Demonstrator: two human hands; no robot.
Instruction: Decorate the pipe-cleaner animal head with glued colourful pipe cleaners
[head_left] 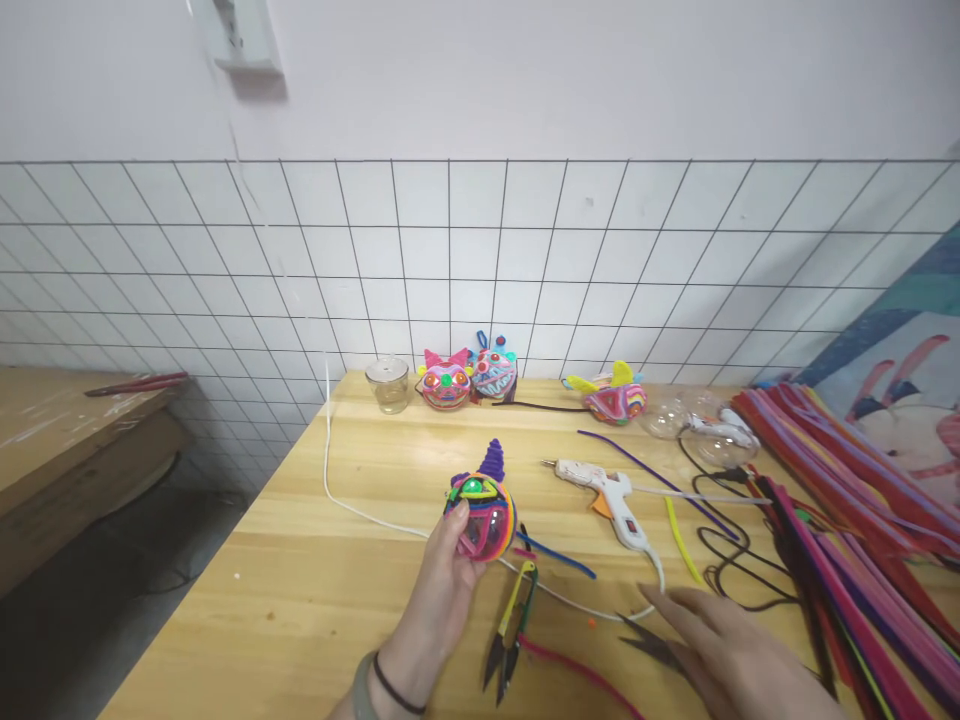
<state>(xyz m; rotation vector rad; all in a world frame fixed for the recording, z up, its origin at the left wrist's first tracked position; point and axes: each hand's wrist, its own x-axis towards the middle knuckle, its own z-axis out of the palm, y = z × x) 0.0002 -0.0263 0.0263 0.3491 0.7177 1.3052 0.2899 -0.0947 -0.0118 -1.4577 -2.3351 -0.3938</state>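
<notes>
In my left hand (444,585) is a clear ball ornament (487,525) covered with coloured pipe cleaners, a coiled purple horn on top. The thumb presses on its front left side. My right hand (731,650), slightly blurred, is at the lower right on a pair of scissors (651,642); the dark blades stick out to the left, while the handles are hidden under the hand. Between the hands lie thread snips (511,630) with yellow and green handles, a blue pipe cleaner (559,555) and a dark pink pipe cleaner (577,670).
A white glue gun (611,500) lies right of centre, its cable crossing the table. Pipe cleaner bundles (862,590) cover the right side. Along the back stand a glass cup (388,385), decorated balls (446,382) and clear plastic balls (664,415). A black cord (720,570) loops nearby.
</notes>
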